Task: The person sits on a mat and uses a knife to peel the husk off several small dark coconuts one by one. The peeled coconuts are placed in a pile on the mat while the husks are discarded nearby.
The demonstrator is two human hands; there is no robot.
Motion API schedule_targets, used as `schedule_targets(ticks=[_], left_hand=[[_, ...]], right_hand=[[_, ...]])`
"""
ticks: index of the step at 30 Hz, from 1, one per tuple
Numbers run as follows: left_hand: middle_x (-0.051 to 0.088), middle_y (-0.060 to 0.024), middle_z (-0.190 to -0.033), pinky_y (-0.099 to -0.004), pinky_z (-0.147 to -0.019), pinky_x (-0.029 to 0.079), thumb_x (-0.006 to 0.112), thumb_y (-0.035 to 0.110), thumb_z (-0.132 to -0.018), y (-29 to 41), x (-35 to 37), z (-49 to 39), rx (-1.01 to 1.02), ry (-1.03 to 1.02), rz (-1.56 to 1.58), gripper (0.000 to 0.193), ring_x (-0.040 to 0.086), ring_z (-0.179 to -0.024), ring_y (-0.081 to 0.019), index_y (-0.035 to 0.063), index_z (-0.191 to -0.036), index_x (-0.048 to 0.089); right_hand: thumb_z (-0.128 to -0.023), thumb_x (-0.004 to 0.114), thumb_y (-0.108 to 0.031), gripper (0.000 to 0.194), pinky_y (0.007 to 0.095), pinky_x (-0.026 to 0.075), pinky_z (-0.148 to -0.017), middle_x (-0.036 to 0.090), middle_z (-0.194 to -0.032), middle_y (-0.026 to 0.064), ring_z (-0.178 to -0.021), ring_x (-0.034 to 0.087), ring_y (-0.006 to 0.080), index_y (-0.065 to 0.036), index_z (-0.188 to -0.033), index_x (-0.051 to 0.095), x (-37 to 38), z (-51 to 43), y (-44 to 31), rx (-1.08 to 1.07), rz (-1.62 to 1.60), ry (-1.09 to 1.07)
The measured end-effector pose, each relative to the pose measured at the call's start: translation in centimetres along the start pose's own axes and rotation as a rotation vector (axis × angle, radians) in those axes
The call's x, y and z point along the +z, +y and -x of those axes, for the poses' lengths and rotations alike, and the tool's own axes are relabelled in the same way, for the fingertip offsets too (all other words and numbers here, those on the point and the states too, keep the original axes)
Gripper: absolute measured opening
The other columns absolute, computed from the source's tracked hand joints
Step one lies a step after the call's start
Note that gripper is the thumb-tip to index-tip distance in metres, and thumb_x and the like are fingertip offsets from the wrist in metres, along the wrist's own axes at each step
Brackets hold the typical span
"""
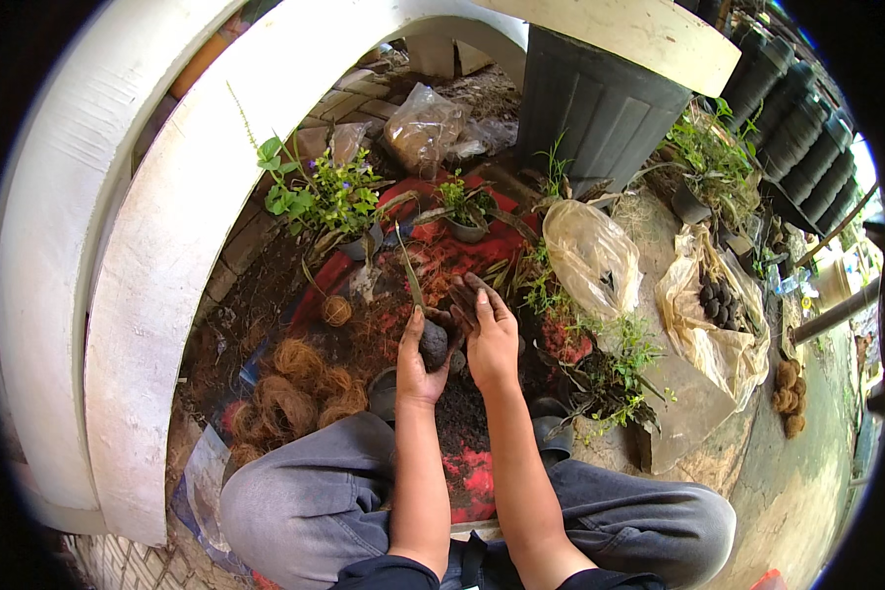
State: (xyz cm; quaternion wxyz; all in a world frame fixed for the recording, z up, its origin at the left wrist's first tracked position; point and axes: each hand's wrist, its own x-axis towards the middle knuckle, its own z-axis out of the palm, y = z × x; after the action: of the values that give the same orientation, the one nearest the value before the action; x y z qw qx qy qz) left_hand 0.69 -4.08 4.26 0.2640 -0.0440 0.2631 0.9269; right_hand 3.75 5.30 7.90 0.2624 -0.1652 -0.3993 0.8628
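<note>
My left hand (422, 369) holds a dark, round ball of soil (434, 345) with a long narrow leaf (407, 265) rising from its top. My right hand (490, 332) is just right of the ball, fingers extended and close together, soil on the fingertips; it grips nothing that I can see. Below the hands, dark loose soil (461, 413) covers part of a red cloth (479, 479). Brown coconut fibre (287, 398) lies in clumps to the left, near my knee. A small fibre-wrapped ball (336, 310) rests further up on the left.
Potted plants (468, 221) stand beyond the hands, a flowering one (339, 199) at left. Weedy plants (612, 376) and a plastic bag (594, 258) lie at right. Another open bag (708, 310) holds dark balls. A white curved structure (155, 258) borders the left; a large black pot (597, 110) stands behind.
</note>
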Motion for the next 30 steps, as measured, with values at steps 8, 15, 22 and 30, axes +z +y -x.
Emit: schedule_targets(ticks=[8, 15, 22, 30], left_hand=[[0.058, -0.0087, -0.118, -0.0367, -0.095, 0.045, 0.054, 0.030, -0.092, 0.7, 1.8, 0.8, -0.004, -0.024, 0.070, 0.041, 0.056, -0.109, -0.0217, 0.0062, -0.126, 0.051], [0.060, -0.0083, -0.109, -0.0362, -0.088, 0.048, 0.051, 0.029, -0.092, 1.1, 2.0, 0.6, -0.039, 0.086, 0.077, 0.034, 0.058, -0.101, -0.0201, 0.0053, -0.117, 0.054], [0.064, -0.0041, -0.097, -0.0339, -0.080, 0.051, 0.061, 0.025, -0.085, 0.9, 2.0, 0.6, 0.014, 0.077, 0.105, 0.024, 0.061, -0.090, -0.0180, 0.0093, -0.103, 0.060], [0.061, -0.0037, -0.094, -0.0331, -0.080, 0.051, 0.061, 0.025, -0.086, 0.1, 1.9, 0.4, 0.065, 0.128, 0.103, 0.023, 0.060, -0.086, -0.0168, 0.0079, -0.102, 0.061]], right_hand=[[-0.096, 0.045, -0.021, 0.034, 0.0499, 0.017, -0.110, 0.041, -0.141, 0.0140, -0.140, 0.016, 0.0383, -0.013, -0.127, 0.055, 1.3, 0.9, 0.7, -0.372, 0.877, -0.295], [-0.097, 0.041, -0.033, 0.046, 0.0519, 0.010, -0.111, 0.011, -0.154, 0.0155, -0.141, 0.005, 0.0386, -0.017, -0.140, 0.041, 1.3, 1.3, 1.3, -0.407, 0.906, -0.329], [-0.094, 0.053, -0.022, 0.052, 0.0315, 0.032, -0.104, 0.043, -0.138, 0.0164, -0.126, 0.042, 0.0217, 0.001, -0.138, 0.037, 1.0, 0.8, 1.9, 0.112, 0.207, -0.183], [-0.088, 0.063, -0.018, 0.050, 0.0292, 0.042, -0.094, 0.056, -0.121, 0.0125, -0.110, 0.054, 0.0183, 0.000, -0.131, 0.045, 0.8, 1.3, 2.3, 0.320, 0.017, -0.169]])
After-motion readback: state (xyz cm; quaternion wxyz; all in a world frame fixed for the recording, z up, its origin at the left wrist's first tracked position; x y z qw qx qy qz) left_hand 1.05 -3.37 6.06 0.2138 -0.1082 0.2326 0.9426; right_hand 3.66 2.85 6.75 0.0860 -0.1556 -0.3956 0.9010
